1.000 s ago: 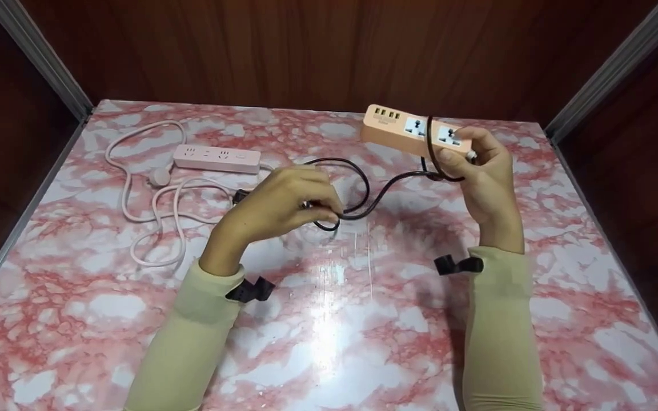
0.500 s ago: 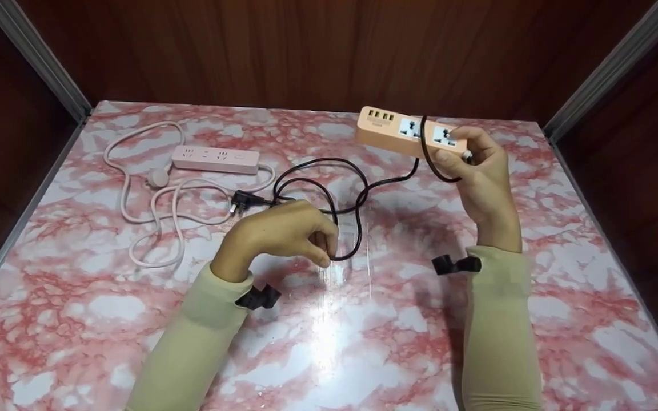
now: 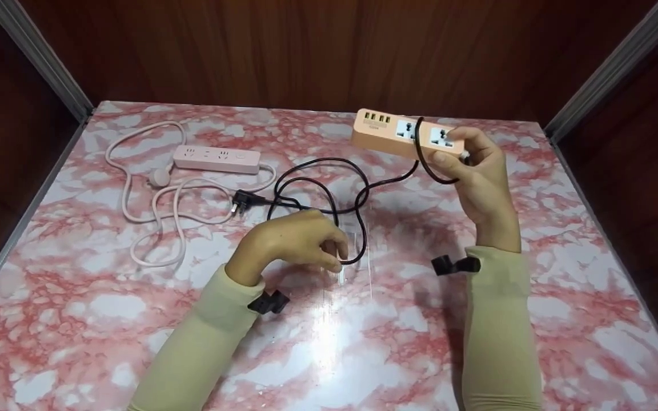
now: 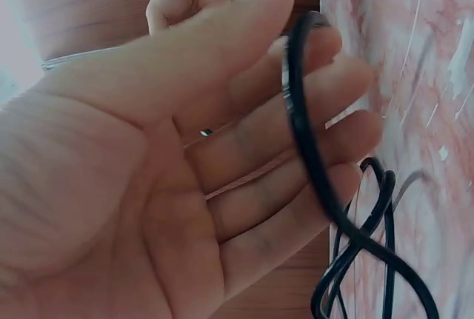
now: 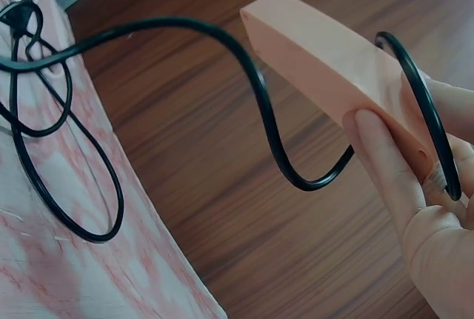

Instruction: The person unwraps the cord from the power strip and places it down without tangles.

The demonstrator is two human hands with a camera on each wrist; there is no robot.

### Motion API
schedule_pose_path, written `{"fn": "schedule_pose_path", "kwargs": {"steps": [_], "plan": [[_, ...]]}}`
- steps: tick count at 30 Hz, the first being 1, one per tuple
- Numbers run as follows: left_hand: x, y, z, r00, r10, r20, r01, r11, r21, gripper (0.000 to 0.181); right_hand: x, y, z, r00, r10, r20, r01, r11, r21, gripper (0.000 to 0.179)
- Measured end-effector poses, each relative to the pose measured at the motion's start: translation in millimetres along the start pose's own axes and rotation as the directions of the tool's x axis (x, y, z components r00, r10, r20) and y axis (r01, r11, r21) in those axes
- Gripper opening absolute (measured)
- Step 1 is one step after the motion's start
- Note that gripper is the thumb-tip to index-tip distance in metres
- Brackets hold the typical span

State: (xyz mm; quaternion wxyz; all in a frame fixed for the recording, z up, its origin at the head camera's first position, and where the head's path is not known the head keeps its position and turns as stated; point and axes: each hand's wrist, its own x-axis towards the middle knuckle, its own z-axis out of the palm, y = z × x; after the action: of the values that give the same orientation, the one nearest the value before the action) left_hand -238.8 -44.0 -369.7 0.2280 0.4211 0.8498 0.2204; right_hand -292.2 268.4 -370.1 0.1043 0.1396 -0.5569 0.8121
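My right hand point(image 3: 483, 177) grips an orange power strip point(image 3: 380, 137) at its right end, raised and tilted, sockets facing up. A loop of its black cord point(image 3: 363, 228) wraps over the strip near the thumb. At the table's middle, my left hand point(image 3: 300, 240) pinches the lower bend of the cord between thumb and fingertips. In the left wrist view, the cord point(image 4: 311, 149) crosses in front of the fingers, which are only slightly bent. The strip's plain side point(image 5: 318, 67) faces the right wrist camera. The cord's black plug point(image 3: 243, 201) lies left of the coils.
A pink power strip point(image 3: 217, 158) lies at the back left, its pale cord point(image 3: 126, 194) spread in loose loops with a round plug point(image 3: 159, 177). The marbled tabletop point(image 3: 77, 342) ends against a dark wood-look wall point(image 3: 220, 51) behind.
My left hand has come down toward me and then slightly right, drawing the cord into a longer bend and uncovering the black plug. The orange strip has shifted slightly left.
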Motion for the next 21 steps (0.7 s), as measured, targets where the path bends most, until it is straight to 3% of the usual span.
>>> {"fn": "schedule_pose_path", "kwargs": {"steps": [5,8,9,11,14,17,19,21], "plan": [[1.7,-1.4,-2.4,0.995,0.01,-0.1,-0.009,1.0,0.002,0.019,0.2,0.3,0.0,1.0,0.004,-0.002,-0.004,1.0,-0.005,0.027],[4.6,-2.2,-3.9,0.973,0.028,-0.229,-0.027,1.0,0.007,0.018,0.0,-0.2,0.2,1.0,0.004,0.001,-0.004,1.0,0.006,0.027],[5.8,-2.5,-4.3,0.957,0.032,-0.288,-0.03,1.0,0.011,0.016,-0.1,-0.4,0.3,1.0,0.003,0.003,-0.003,1.0,0.009,0.027],[8.4,-2.7,-4.8,0.91,0.024,-0.414,-0.025,1.0,0.005,0.016,-0.3,-1.0,0.7,1.0,0.001,0.005,-0.001,1.0,0.015,0.028],[13.8,-3.7,-3.8,0.817,-0.012,-0.577,-0.009,0.999,-0.034,0.017,-0.5,-1.8,1.6,1.0,-0.002,0.01,0.002,1.0,0.013,0.028],[20.0,-5.3,-0.9,0.732,-0.051,-0.679,0.003,0.997,-0.071,0.019,-0.6,-2.4,2.6,1.0,-0.004,0.011,0.004,1.0,0.005,0.029],[24.3,-6.8,2.0,0.697,-0.073,-0.713,0.012,0.996,-0.09,0.021,-0.7,-2.4,3.4,1.0,-0.007,0.013,0.007,1.0,0.0,0.028],[28.2,-7.9,5.4,0.679,-0.094,-0.728,0.016,0.993,-0.114,0.024,-0.7,-2.1,4.2,1.0,-0.012,0.011,0.012,1.0,0.0,0.028]]}}
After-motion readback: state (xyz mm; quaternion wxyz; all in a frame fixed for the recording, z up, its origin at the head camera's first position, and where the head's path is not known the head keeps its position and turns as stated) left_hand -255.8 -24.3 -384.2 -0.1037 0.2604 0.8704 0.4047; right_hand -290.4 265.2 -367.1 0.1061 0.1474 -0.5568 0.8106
